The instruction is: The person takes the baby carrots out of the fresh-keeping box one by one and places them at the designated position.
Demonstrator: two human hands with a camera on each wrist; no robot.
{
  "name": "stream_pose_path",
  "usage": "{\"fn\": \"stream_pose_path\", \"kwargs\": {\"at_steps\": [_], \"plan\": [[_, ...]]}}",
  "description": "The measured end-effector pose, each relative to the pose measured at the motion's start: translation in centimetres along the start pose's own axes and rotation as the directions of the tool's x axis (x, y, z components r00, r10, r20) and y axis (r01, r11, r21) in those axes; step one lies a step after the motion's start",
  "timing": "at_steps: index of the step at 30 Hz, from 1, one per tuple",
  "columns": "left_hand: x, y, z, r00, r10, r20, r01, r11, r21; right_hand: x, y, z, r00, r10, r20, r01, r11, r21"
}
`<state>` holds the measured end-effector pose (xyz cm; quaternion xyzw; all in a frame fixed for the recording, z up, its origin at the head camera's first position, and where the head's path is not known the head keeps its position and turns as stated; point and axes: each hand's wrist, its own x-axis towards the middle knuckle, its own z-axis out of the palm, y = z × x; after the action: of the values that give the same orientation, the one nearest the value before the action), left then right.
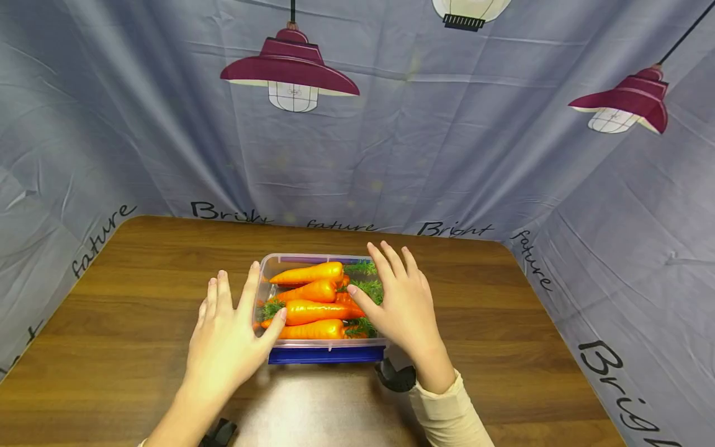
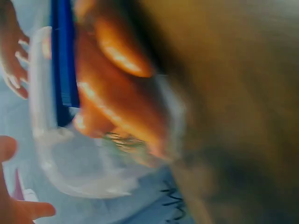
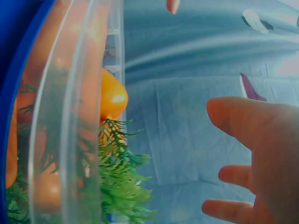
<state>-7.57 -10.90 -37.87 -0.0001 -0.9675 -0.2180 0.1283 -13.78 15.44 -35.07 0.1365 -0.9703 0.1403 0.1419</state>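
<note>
At frame centre on the wooden table [image 1: 503,323], a clear plastic box [image 1: 267,268] with a blue base holds glossy orange carrots [image 1: 313,310] with green tops. Your left hand [image 1: 226,338] and right hand [image 1: 404,304] flank it, fingers straight, flat against its walls. The thin, smooth walls look flexible and slippery; the load looks light. Hold it low, at the stiff base.

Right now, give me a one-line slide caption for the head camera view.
Two open hands, left hand and right hand, rest against a clear box of orange carrots on a wooden table.
</note>
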Motion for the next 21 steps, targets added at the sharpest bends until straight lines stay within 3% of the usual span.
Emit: {"fn": "stream_pose_path", "kwargs": {"at_steps": [4,9,14,21], "plan": [[-0.5,-1.0,0.7,1.000,0.013,-0.018,-0.013,1.000,-0.019,0.3,0.6,0.3,0.999,-0.028,0.040,0.025,0.997,0.070],[-0.8,-1.4,1.8,0.999,0.014,0.034,-0.011,0.997,-0.074,0.5,1.3,1.0,0.989,-0.123,0.079,0.109,0.982,0.156],[-0.9,-1.3,2.7,0.996,0.001,0.088,0.008,0.994,-0.106,0.8,1.8,1.5,0.966,-0.222,0.128,0.189,0.955,0.227],[-1.1,-1.4,3.6,0.995,-0.004,0.099,0.019,0.989,-0.143,1.2,1.9,1.7,0.930,-0.326,0.172,0.277,0.926,0.257]]}}
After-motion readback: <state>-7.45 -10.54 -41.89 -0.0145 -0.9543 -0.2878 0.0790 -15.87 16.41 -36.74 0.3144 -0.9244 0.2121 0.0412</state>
